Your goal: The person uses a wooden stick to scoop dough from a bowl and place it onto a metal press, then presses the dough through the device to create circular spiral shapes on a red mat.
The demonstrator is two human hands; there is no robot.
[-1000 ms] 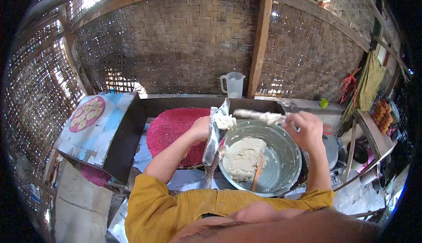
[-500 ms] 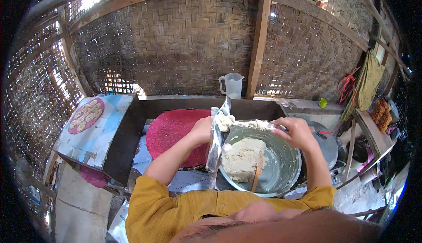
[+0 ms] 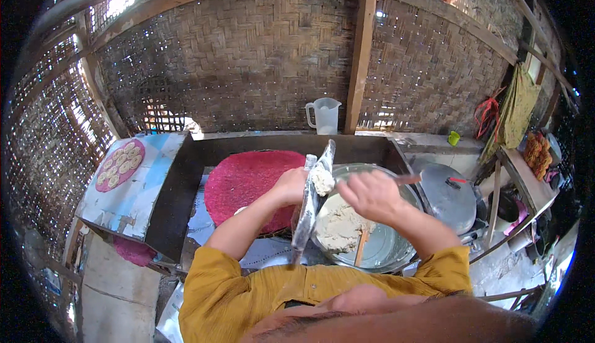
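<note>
My left hand point(image 3: 289, 183) grips a long, dough-smeared metal tool point(image 3: 308, 216) standing tilted beside a wide grey basin point(image 3: 406, 231). A lump of pale dough point(image 3: 322, 182) sits on that tool. My right hand point(image 3: 370, 194) is closed on a utensil with a brownish handle point(image 3: 408, 179), near the lump; its far end is hard to make out. In the basin lies more pale dough point(image 3: 344, 228) with a wooden spatula point(image 3: 361, 250) in it. Left of it is a round pink mat point(image 3: 238, 188), partly under my left arm.
A pink sheet with dough rings point(image 3: 121, 164) lies on a blue-white board point(image 3: 111, 206) at left. A plastic jug point(image 3: 326, 118) stands behind the dark trough point(image 3: 229, 144). A lidded pot point(image 3: 446, 203), small green cup point(image 3: 453, 138) and shelf point(image 3: 530, 182) are at right.
My right hand has swung left toward the metal tool, and its utensil's handle now points out to the right. My left hand still holds the tool, slightly further right.
</note>
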